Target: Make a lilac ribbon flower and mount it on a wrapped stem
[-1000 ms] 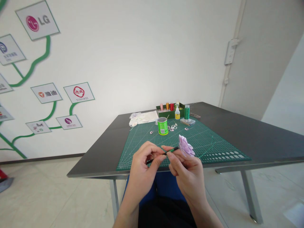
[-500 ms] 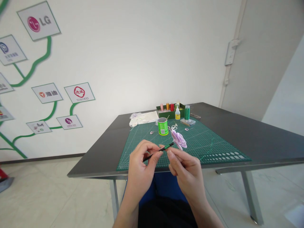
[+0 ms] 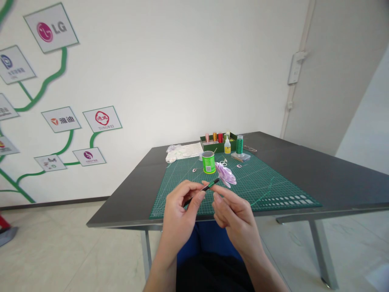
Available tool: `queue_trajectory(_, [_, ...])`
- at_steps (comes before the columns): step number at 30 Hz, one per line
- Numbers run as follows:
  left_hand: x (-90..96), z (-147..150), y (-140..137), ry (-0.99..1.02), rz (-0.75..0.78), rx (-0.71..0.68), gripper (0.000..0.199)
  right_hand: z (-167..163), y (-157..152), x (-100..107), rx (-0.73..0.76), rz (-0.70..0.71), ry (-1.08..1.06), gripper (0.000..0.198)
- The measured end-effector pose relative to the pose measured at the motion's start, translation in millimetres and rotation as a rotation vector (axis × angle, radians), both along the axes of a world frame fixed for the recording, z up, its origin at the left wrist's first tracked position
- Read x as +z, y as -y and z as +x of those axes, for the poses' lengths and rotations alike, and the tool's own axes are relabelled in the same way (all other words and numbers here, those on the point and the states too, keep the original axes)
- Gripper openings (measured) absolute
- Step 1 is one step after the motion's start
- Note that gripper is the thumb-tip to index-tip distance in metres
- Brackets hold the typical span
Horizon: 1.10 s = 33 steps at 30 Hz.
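My left hand (image 3: pixel 182 202) is closed around a thin dark flower stem (image 3: pixel 206 187), which has a green wrapped stretch near its upper end. At that tip sits a lilac fabric flower (image 3: pixel 225 175), facing away to the right. Close beside the stem, my right hand (image 3: pixel 231 211) pinches thumb and forefinger together. From under this hand a green thread (image 3: pixel 263 197) trails over the green cutting mat (image 3: pixel 182 172); the bit between the fingertips is too fine to see clearly.
Beyond the hands stands a green can (image 3: pixel 208 163), with white-handled scissors (image 3: pixel 223 163) partly behind the flower. A glue bottle (image 3: pixel 227 146), a green thread spool (image 3: pixel 239 145) and a box of spools (image 3: pixel 209 147) are farther back. White sheets (image 3: pixel 188 151) lie at the back left.
The flower and stem tip have shifted slightly left, with the right hand moving a little the same way. The left hand keeps its hold on the stem.
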State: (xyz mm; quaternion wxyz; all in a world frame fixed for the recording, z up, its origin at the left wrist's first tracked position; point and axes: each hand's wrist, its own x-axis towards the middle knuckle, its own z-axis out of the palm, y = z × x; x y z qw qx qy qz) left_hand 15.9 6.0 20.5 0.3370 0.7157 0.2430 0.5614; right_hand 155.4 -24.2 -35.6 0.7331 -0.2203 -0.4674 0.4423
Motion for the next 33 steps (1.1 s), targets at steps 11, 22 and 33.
queue_trajectory(11, [1.6, -3, -1, -0.063, 0.046, 0.008, 0.012, 1, 3, 6, 0.022, -0.009, -0.001, 0.029])
queue_trajectory(22, [1.7, -3, 1, -0.062, -0.021, -0.005, 0.012, 0, 4, 11, 0.101, -0.014, -0.059, 0.029])
queue_trajectory(33, [-2.2, 1, -13, 0.033, -0.107, -0.02, 0.016, -1, -2, 8, 0.055, -0.036, -0.098, 0.028])
